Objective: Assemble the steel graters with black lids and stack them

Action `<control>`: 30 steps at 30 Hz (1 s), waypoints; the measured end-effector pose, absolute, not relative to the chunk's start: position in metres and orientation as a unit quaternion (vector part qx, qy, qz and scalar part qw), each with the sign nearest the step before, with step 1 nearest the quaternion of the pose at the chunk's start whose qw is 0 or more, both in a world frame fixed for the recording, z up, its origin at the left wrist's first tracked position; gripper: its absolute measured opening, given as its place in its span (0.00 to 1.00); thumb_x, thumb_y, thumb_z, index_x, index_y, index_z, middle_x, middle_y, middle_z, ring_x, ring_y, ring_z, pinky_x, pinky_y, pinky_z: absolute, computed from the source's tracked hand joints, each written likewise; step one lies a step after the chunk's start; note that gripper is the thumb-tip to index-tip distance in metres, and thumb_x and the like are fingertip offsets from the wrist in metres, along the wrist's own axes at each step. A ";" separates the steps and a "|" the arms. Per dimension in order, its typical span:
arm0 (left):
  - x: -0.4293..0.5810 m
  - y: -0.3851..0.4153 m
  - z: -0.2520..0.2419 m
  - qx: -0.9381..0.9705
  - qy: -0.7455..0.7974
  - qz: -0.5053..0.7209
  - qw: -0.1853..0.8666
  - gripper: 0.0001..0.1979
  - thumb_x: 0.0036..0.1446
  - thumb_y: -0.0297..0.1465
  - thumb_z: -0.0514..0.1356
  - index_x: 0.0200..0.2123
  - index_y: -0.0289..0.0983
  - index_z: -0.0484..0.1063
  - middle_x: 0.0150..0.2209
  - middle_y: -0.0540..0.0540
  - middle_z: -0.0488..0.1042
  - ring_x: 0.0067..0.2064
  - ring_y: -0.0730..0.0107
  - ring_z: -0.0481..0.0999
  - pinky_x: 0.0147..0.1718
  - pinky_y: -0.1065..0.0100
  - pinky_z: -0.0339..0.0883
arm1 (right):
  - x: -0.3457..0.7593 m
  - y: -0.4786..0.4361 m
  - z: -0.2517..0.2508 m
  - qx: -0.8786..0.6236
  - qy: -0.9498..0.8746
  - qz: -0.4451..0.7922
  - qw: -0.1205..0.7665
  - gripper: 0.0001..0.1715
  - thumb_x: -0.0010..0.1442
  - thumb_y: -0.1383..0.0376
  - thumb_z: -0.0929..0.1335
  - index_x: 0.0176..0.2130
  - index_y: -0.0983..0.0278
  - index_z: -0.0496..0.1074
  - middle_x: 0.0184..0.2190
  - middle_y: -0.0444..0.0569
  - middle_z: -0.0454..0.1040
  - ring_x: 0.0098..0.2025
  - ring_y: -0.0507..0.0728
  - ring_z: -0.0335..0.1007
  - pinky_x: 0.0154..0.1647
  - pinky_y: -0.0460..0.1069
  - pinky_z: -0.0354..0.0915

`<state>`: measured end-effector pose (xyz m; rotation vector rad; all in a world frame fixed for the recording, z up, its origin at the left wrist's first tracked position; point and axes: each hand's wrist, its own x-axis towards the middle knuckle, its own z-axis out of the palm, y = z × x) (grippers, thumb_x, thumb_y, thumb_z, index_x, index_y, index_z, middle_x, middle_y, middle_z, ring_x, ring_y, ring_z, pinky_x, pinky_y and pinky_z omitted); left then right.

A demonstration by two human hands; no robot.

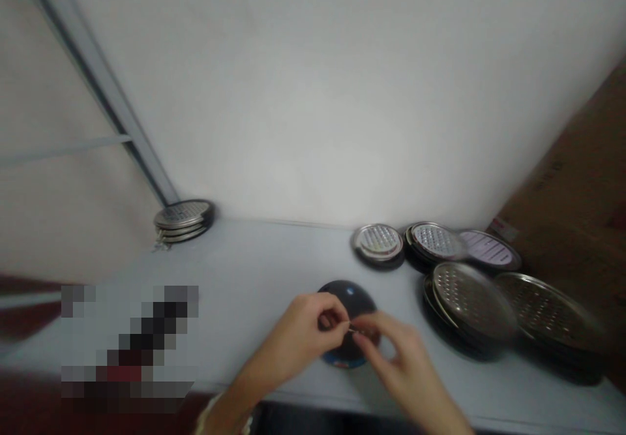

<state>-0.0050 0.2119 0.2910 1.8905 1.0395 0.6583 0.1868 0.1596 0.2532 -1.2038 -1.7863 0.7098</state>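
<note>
My left hand and my right hand meet near the front of the table, fingertips almost touching. Both are closed in a pinch, thumb against forefinger. Between them shows a tiny thin light piece, too small and blurred to name. Right behind and under the fingers is a dark, glossy round object with a bluish lower edge. My hands cover its middle, and I cannot tell whether it is a bowl or a disc.
Round metal graters stand at right: a small one, a stack, a pale purple-topped one and larger stacks. Another grater stack sits far left on the white table. Cardboard boxes stand right.
</note>
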 end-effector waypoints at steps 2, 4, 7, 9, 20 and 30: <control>-0.010 0.216 0.288 0.788 0.401 0.233 0.406 0.06 0.54 0.27 0.61 0.33 0.36 0.80 0.32 0.49 0.80 0.34 0.71 0.76 0.36 0.74 0.65 | 0.190 0.161 0.254 -0.486 -0.724 0.297 0.389 0.07 0.67 0.65 0.67 0.38 0.62 0.76 0.33 0.46 0.77 0.35 0.54 0.73 0.37 0.46 0.67; -0.014 0.220 0.283 0.827 0.370 0.183 0.381 0.06 0.52 0.25 0.61 0.32 0.37 0.80 0.32 0.49 0.80 0.34 0.71 0.76 0.36 0.74 0.64 | 0.190 0.162 0.250 -0.487 -0.736 0.305 0.358 0.07 0.66 0.68 0.67 0.36 0.62 0.75 0.32 0.45 0.76 0.34 0.54 0.73 0.37 0.46 0.65; -0.017 0.223 0.277 0.871 0.353 0.119 0.322 0.08 0.51 0.23 0.61 0.30 0.38 0.80 0.31 0.49 0.79 0.34 0.69 0.75 0.35 0.73 0.62 | 0.183 0.163 0.238 -0.483 -0.757 0.292 0.329 0.09 0.64 0.73 0.66 0.36 0.62 0.74 0.33 0.45 0.76 0.36 0.54 0.72 0.38 0.46 0.65; -0.017 0.225 0.274 0.878 0.368 0.097 0.290 0.08 0.51 0.22 0.60 0.30 0.38 0.80 0.31 0.48 0.79 0.34 0.68 0.75 0.35 0.72 0.61 | 0.177 0.164 0.228 -0.476 -0.771 0.266 0.328 0.10 0.64 0.75 0.65 0.36 0.62 0.73 0.33 0.46 0.75 0.37 0.55 0.72 0.38 0.46 0.64; -0.024 0.239 0.260 0.852 0.343 0.093 0.384 0.04 0.53 0.25 0.64 0.32 0.37 0.79 0.33 0.49 0.79 0.35 0.70 0.75 0.35 0.73 0.62 | 0.163 0.160 0.196 -0.451 -0.787 0.219 0.360 0.11 0.67 0.74 0.62 0.37 0.61 0.69 0.36 0.48 0.72 0.39 0.57 0.67 0.39 0.49 0.65; -0.027 0.237 0.244 0.820 0.333 0.122 0.450 0.03 0.55 0.29 0.64 0.33 0.36 0.76 0.32 0.50 0.76 0.34 0.71 0.71 0.34 0.73 0.63 | 0.170 0.152 0.184 -0.416 -0.802 0.198 0.381 0.15 0.68 0.74 0.59 0.45 0.60 0.70 0.39 0.51 0.72 0.41 0.58 0.68 0.42 0.52 0.68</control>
